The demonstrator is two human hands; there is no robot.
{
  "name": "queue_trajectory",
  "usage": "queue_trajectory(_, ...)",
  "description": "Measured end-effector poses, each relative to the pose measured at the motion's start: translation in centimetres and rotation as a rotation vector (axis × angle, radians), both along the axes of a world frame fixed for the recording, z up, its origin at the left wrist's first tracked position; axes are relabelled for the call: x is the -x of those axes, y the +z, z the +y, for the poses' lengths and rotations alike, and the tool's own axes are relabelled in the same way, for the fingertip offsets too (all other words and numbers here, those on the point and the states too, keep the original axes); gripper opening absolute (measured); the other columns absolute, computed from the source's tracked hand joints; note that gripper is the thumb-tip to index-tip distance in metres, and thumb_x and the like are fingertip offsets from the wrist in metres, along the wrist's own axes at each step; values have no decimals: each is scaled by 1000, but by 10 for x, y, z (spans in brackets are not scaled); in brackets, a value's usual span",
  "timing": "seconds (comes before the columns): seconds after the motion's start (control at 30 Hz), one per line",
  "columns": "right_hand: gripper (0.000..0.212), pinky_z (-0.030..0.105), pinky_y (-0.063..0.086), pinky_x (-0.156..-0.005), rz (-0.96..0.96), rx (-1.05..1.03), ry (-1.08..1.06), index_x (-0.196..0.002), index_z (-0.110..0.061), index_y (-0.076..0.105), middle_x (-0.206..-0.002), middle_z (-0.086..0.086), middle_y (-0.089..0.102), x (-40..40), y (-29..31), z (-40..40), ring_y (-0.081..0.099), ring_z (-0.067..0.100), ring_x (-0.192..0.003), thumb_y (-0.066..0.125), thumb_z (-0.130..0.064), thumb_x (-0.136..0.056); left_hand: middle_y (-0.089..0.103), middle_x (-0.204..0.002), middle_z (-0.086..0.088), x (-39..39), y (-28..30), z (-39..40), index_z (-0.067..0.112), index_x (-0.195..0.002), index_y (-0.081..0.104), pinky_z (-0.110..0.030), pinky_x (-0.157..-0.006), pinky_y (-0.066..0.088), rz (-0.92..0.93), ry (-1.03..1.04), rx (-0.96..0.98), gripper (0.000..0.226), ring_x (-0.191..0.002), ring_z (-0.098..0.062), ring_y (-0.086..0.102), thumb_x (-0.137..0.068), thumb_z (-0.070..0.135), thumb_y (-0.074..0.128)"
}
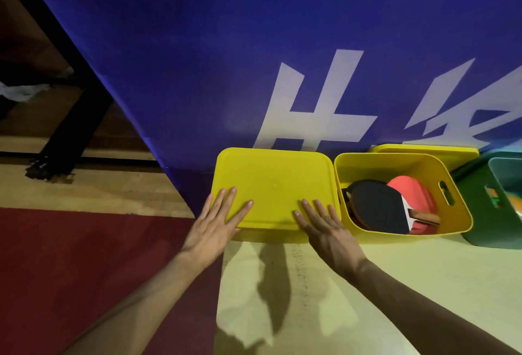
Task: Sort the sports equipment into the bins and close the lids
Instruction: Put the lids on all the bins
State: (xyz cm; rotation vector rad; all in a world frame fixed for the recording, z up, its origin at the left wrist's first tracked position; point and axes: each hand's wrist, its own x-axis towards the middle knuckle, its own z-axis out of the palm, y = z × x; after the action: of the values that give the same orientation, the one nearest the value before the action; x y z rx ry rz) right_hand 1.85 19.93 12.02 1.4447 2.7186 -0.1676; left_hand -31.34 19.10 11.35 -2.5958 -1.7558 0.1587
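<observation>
- A blue banner [226, 58] with white characters stands behind a row of bins on the floor.
- A closed yellow bin's lid [275, 185] lies directly ahead of both hands.
- An open yellow bin [457, 213] sits just to its right, nearer the right hand, with paddles [378, 206] inside; its own lid [452, 154] leans behind it.
- A green bin [480, 213] follows at the frame's right edge.
- The left hand [217, 221] and right hand [324, 224] press flat, fingers straight, gripping nothing.

Large white characters on blue banner [197, 58], cropped, not readable.
</observation>
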Motion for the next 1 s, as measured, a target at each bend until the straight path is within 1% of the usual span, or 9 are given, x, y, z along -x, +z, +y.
queue_trajectory(0.13,71,54,0,-125,23,33,-43,-163,-30,-2,-171,7,-11,-5,-2,-6,-14,35,-155,42,-27,-108,-1,-168,-23,2,3,-1,34,-163,3,-55,-125,15,-30,8,11,66,-156,-42,-1,-101,52,17)
queue_trajectory(0.23,67,53,9,-127,96,32,-123,-164,-23,3,-171,5,-4,-6,-3,-13,-11,26,-157,37,-42,-109,-11,-168,-19,2,5,-2,39,-161,0,-54,-126,10,-66,18,43,66,-156,-39,-9,-100,63,9)
queue_trajectory(0.33,70,46,8,-128,138,38,-196,-164,-15,2,-171,6,-4,-5,-3,-14,-11,21,-157,29,-50,-109,-21,-168,-14,2,9,0,47,-159,-2,-57,-125,4,-116,37,66,65,-154,-39,-16,-98,68,4)
queue_trajectory(0.43,71,45,3,-128,148,71,-273,-163,-15,-5,-170,8,-12,-1,-3,-6,-19,23,-156,21,-54,-109,-22,-168,-13,-4,17,7,47,-159,-2,-62,-123,0,-80,24,27,61,-154,-39,-17,-101,64,7)
queue_trajectory(0.53,74,53,1,-126,88,76,-288,-163,-19,-8,-169,11,-17,3,0,10,-22,34,-154,17,-60,-107,-21,-168,-9,-22,23,18,46,-159,-2,-65,-121,-1,-111,5,31,62,-155,-35,-18,-103,65,14)
queue_trajectory(0.63,76,60,0,-124,14,86,-276,-163,-25,-7,-169,10,-15,9,2,25,-20,40,-153,13,-67,-103,-29,-166,2,-39,21,26,56,-154,-8,-70,-117,-10,-135,27,105,61,-152,-31,-29,-100,72,14)
queue_trajectory(0.7,75,62,3,-124,-25,51,-275,-163,-28,-4,-170,9,-10,12,1,27,-16,38,-155,12,-69,-102,-26,-167,6,-43,18,28,60,-152,-10,-72,-115,-12,-121,25,108,60,-152,-30,-28,-98,75,12)
queue_trajectory(0.87,71,59,9,-124,-25,-13,-286,-164,-30,2,-171,10,-3,12,-5,26,-9,35,-157,19,-65,-104,-3,-171,4,-45,8,30,57,-155,2,-76,-114,0,-77,32,33,63,-157,-32,-7,-97,77,19)
queue_trajectory(1.0,71,58,11,-124,-3,1,-281,-164,-30,6,-171,11,0,14,-6,24,-6,35,-157,19,-64,-104,1,-171,3,-45,6,29,57,-156,5,-76,-114,2,-57,37,42,64,-157,-32,-4,-97,76,21)
